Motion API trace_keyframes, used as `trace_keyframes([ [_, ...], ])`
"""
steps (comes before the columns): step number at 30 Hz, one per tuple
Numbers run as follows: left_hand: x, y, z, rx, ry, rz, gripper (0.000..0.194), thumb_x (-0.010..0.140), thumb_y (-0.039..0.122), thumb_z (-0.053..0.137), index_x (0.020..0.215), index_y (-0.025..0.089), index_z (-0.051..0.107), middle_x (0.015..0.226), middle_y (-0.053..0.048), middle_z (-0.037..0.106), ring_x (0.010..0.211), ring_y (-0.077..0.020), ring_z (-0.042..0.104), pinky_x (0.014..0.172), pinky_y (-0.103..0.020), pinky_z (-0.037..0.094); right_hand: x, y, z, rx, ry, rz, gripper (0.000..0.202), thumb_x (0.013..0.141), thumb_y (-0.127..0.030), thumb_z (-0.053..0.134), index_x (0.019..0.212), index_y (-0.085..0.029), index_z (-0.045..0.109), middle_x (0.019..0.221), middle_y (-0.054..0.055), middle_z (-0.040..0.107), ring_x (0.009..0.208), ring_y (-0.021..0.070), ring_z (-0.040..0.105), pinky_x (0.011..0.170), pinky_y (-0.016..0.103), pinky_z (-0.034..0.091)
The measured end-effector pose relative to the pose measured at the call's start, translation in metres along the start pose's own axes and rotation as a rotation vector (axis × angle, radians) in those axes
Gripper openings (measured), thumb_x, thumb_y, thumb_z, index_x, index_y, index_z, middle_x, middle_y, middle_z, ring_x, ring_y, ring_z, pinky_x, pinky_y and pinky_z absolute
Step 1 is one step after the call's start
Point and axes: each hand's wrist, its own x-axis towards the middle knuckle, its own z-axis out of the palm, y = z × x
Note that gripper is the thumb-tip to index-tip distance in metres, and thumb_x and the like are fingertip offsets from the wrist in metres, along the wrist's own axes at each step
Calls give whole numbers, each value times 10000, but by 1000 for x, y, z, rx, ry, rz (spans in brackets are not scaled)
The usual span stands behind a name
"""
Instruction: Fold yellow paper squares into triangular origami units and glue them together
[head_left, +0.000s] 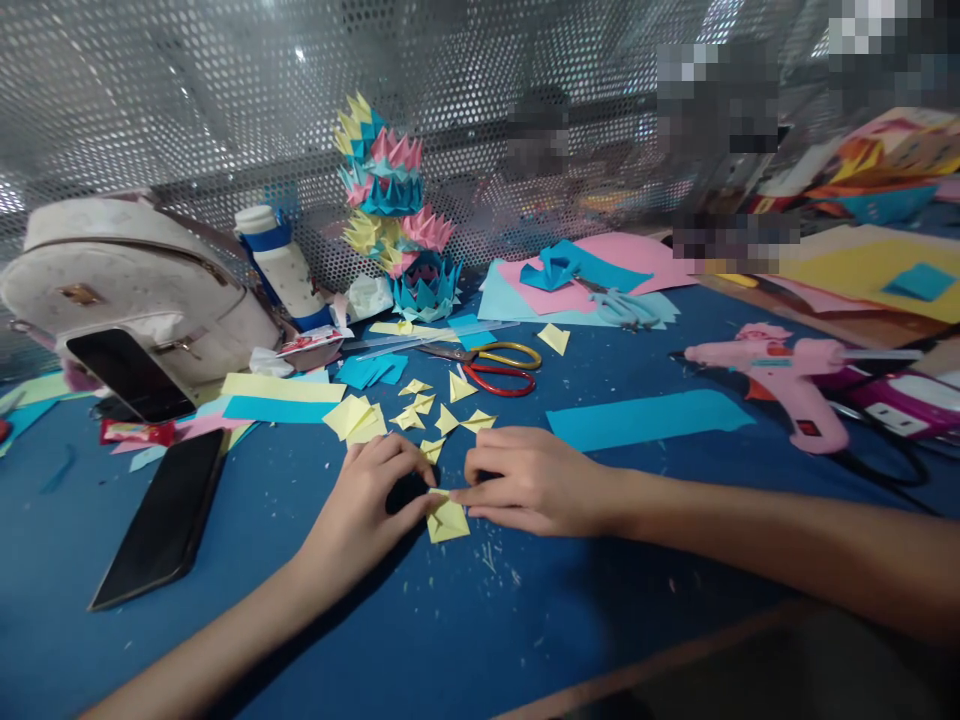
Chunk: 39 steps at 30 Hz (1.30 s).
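A small creased yellow paper square [448,520] lies on the blue table [525,620]. My left hand [375,490] has its thumb on the square's upper left corner, with the fingers curved and apart from the thumb. My right hand [529,483] presses its fingertips on the square's upper right edge, fingers together. Just beyond the hands lie several folded yellow paper triangles [446,419] and a stack of yellow squares [355,420]. Scissors with red and yellow handles [499,368] rest behind them.
A blue paper strip [645,418] and a pink glue gun [787,375] lie to the right. Phones [161,520], a white backpack [142,290] and a bottle [281,265] are left. A folded-paper tower [405,200] stands before the perforated metal panel [465,60].
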Motion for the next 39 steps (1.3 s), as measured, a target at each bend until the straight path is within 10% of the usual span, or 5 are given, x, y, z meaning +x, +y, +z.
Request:
trace_keyframes([
  [22,-2,13,5,5,49,-9,113,930,191,605,875,254,681,880,33,708,824,-182,600,817,-361,330,-1,0,-7,-30,-45,-127,229,1022,-337,513,1083,-205,691,888,15,628,775,164,455,666,308,330],
  [39,-16,16,2,236,70,291,188,1011,165,491,947,211,662,983,-16,698,845,-202,523,808,-379,290,-1,-1,-9,-6,-76,-116,235,1027,-312,502,1089,-192,695,892,33,623,773,168,460,671,297,331],
])
